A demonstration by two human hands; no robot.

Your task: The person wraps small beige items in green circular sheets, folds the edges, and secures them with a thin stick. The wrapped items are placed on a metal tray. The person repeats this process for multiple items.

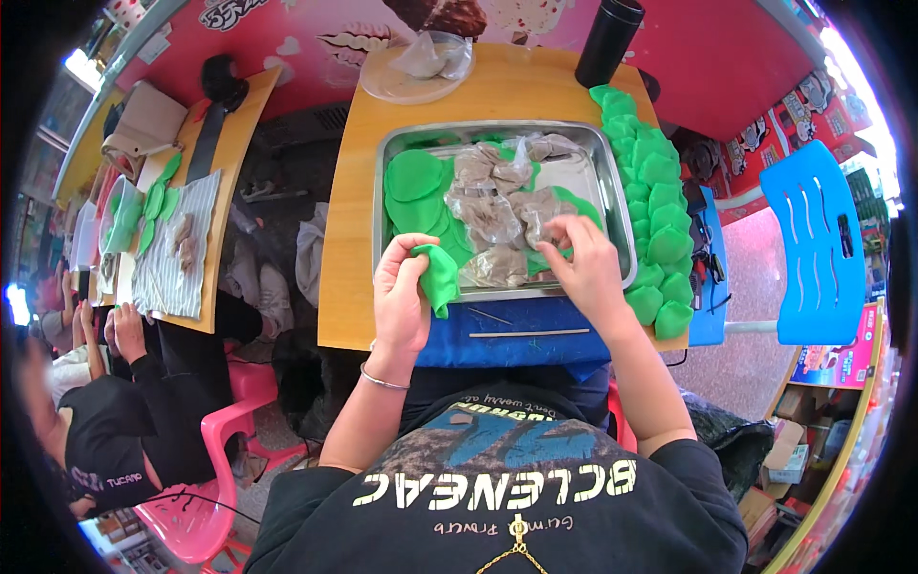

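Note:
My left hand (pixel 399 298) is raised over the near left edge of the metal tray (pixel 381 206). Its thumb and fingers pinch a soft, thin green piece (pixel 440 279) that hangs folded. My right hand (pixel 590 266) is over the tray's right half, thumb and fingertips brought together beside the clear plastic bags of grey-brown material (pixel 491 215). Whether anything sits between those fingertips is hidden. Flat round green pieces (pixel 414 176) lie overlapped in the tray's left side, partly under the bags.
Overlapping green pieces (pixel 660 206) line the table's right edge. Behind the tray are a plastic bowl (pixel 382 81) and a black cylinder (pixel 609 43). Thin sticks (pixel 529 333) lie on blue cloth in front. A blue chair (pixel 819 244) stands right; people work at a left table (pixel 251 115).

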